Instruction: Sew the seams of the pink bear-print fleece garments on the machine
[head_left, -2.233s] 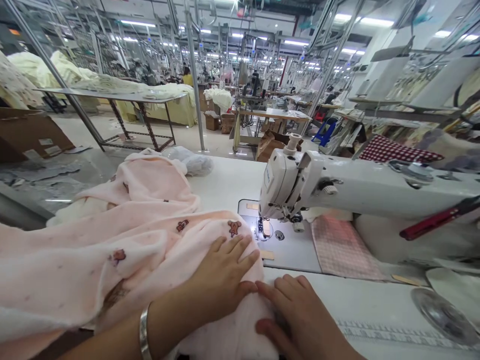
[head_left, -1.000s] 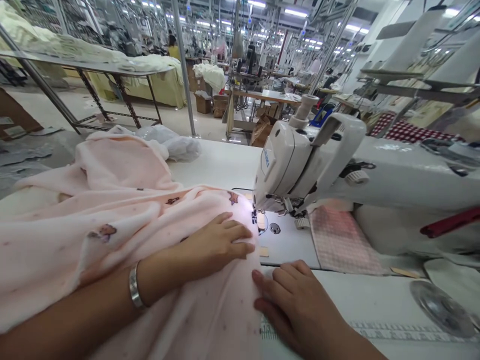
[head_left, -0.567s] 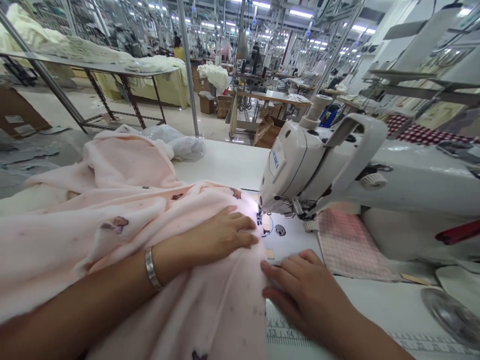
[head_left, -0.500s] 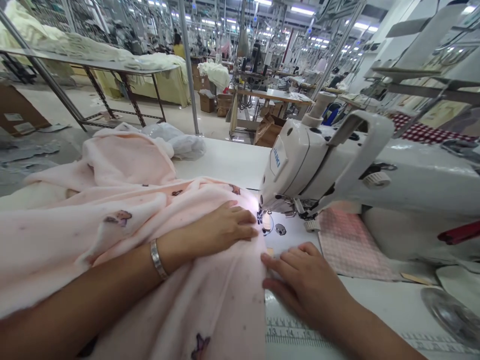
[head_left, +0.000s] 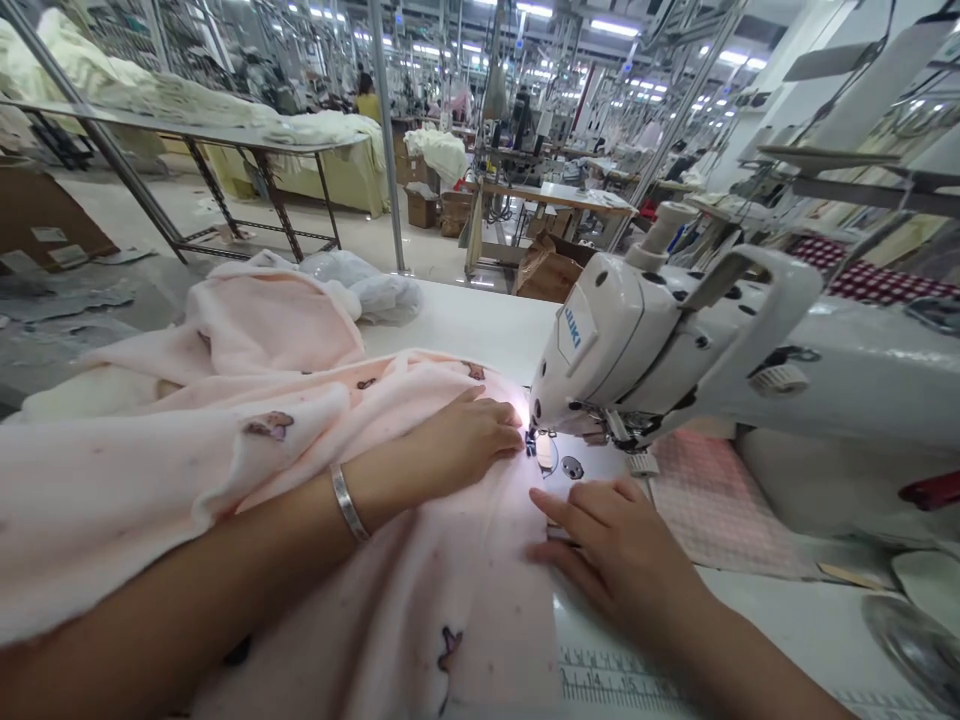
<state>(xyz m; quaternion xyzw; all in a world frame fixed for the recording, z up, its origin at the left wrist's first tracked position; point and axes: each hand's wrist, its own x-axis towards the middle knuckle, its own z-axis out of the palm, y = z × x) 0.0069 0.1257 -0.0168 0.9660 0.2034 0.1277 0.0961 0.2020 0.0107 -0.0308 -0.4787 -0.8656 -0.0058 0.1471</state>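
A pale pink plush fabric (head_left: 480,560) with small printed figures spreads over the sewing table, its right edge running up to the needle area of a white JUKI sewing machine (head_left: 592,345). My left hand (head_left: 457,445) lies on top of the fabric just left of the lit presser foot (head_left: 531,441), fingers slightly bent and pressing down. Lower right, my right hand (head_left: 619,535) rests at the fabric's edge. Its index finger and thumb are apart, fingertips touching the cloth. A silver bracelet (head_left: 349,503) circles my left wrist.
A printed ruler scale (head_left: 622,685) marks the front of the table. Pink checked cloth (head_left: 720,500) lies under the machine arm. Clear plastic (head_left: 382,295) sits at the back edge. Beyond are a rack with cream cloth (head_left: 322,128), cardboard boxes (head_left: 551,265) and a person (head_left: 367,100).
The fabric has slid forward toward the presser foot, its lower printed figure moving up. Both hands moved slightly forward with it, and the left fingers look more bent. The view has shifted a little.
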